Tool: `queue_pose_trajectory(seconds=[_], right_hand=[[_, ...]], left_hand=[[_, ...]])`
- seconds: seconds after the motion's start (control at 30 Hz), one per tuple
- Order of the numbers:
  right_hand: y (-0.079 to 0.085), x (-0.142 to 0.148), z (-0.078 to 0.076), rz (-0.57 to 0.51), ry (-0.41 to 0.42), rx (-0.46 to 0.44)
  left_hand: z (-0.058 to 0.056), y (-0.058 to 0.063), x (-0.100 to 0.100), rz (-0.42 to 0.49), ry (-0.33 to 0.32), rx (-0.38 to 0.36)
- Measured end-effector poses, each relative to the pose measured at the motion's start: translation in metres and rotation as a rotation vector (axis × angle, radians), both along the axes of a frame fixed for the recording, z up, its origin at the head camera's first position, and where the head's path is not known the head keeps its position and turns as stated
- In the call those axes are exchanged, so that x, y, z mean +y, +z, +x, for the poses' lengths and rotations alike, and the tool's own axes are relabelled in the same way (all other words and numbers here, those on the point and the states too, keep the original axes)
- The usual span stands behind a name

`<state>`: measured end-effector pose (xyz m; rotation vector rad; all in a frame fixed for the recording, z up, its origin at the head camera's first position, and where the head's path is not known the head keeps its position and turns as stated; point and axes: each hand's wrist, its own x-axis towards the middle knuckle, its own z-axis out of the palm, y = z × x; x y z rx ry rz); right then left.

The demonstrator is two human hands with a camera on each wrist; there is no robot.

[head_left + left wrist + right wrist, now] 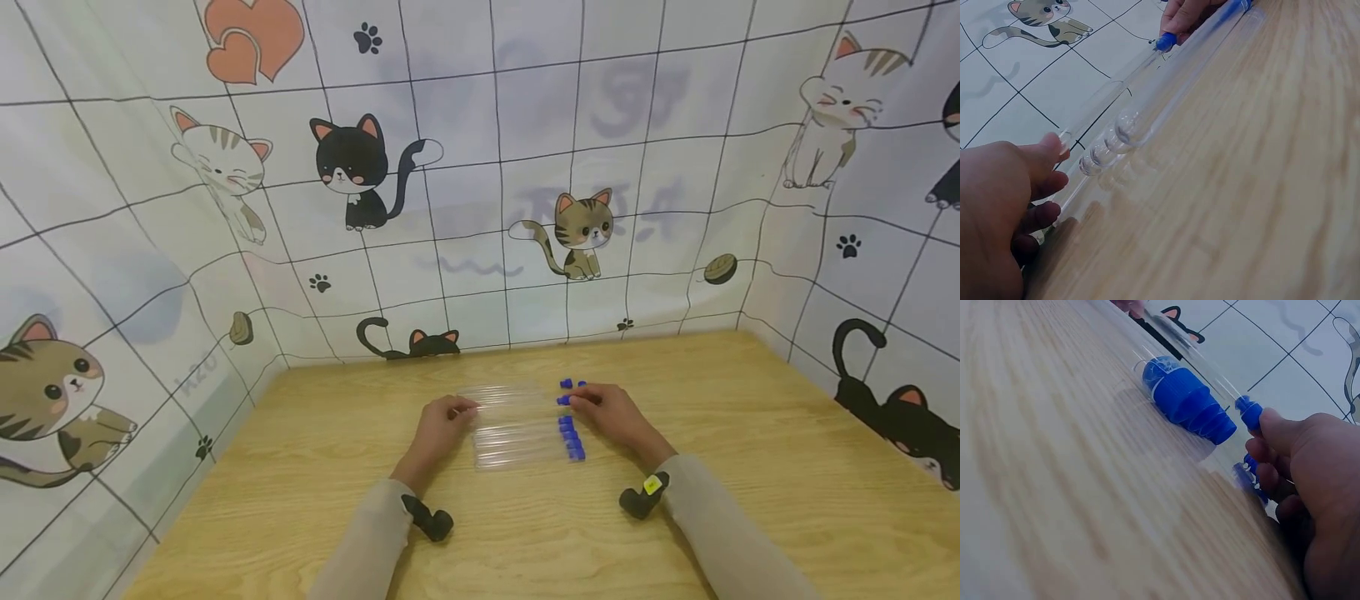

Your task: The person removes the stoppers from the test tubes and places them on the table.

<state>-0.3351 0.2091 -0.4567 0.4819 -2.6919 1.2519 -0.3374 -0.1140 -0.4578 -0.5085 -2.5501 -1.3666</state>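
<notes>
My left hand [441, 425] pinches the end of a clear test tube [1107, 97] between thumb and fingers. At the tube's other end my right hand [615, 414] pinches a small blue stopper [1250, 415]. The stopper meets the tube's mouth; how far it goes in I cannot tell. Nearer me lies a row of clear tubes [517, 446], rounded ends left, with blue stoppers [1185, 397] at their right ends. Just beyond the held tube, more clear tubes [510, 394] lie side by side, with no stoppers seen on them.
Loose blue stoppers [566, 383] lie at the back right, partly hidden by the right hand. All of it rests on a wood-grain table [525, 542]. A cat-patterned cloth [465, 192] rises behind the table and at both sides.
</notes>
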Motion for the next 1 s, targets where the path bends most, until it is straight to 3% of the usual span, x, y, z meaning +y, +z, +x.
queue_pose_trajectory(seconds=[0.17,0.43,0.8,1.0], right_hand=[[0.003,-0.003,-0.001,-0.038,0.017,0.008],[0.003,-0.006,0.000,-0.098,0.053,0.006],[0.006,-0.012,0.003,-0.369,0.085,-0.108],[0.008,-0.012,0.004,-0.358,0.070,-0.145]], left_hand=[[0.000,0.003,0.002,0.062,0.051,-0.032],[0.000,0.003,0.003,0.078,0.057,-0.020],[0.001,0.002,0.004,0.131,0.040,-0.010],[0.003,0.003,0.003,0.173,0.007,-0.022]])
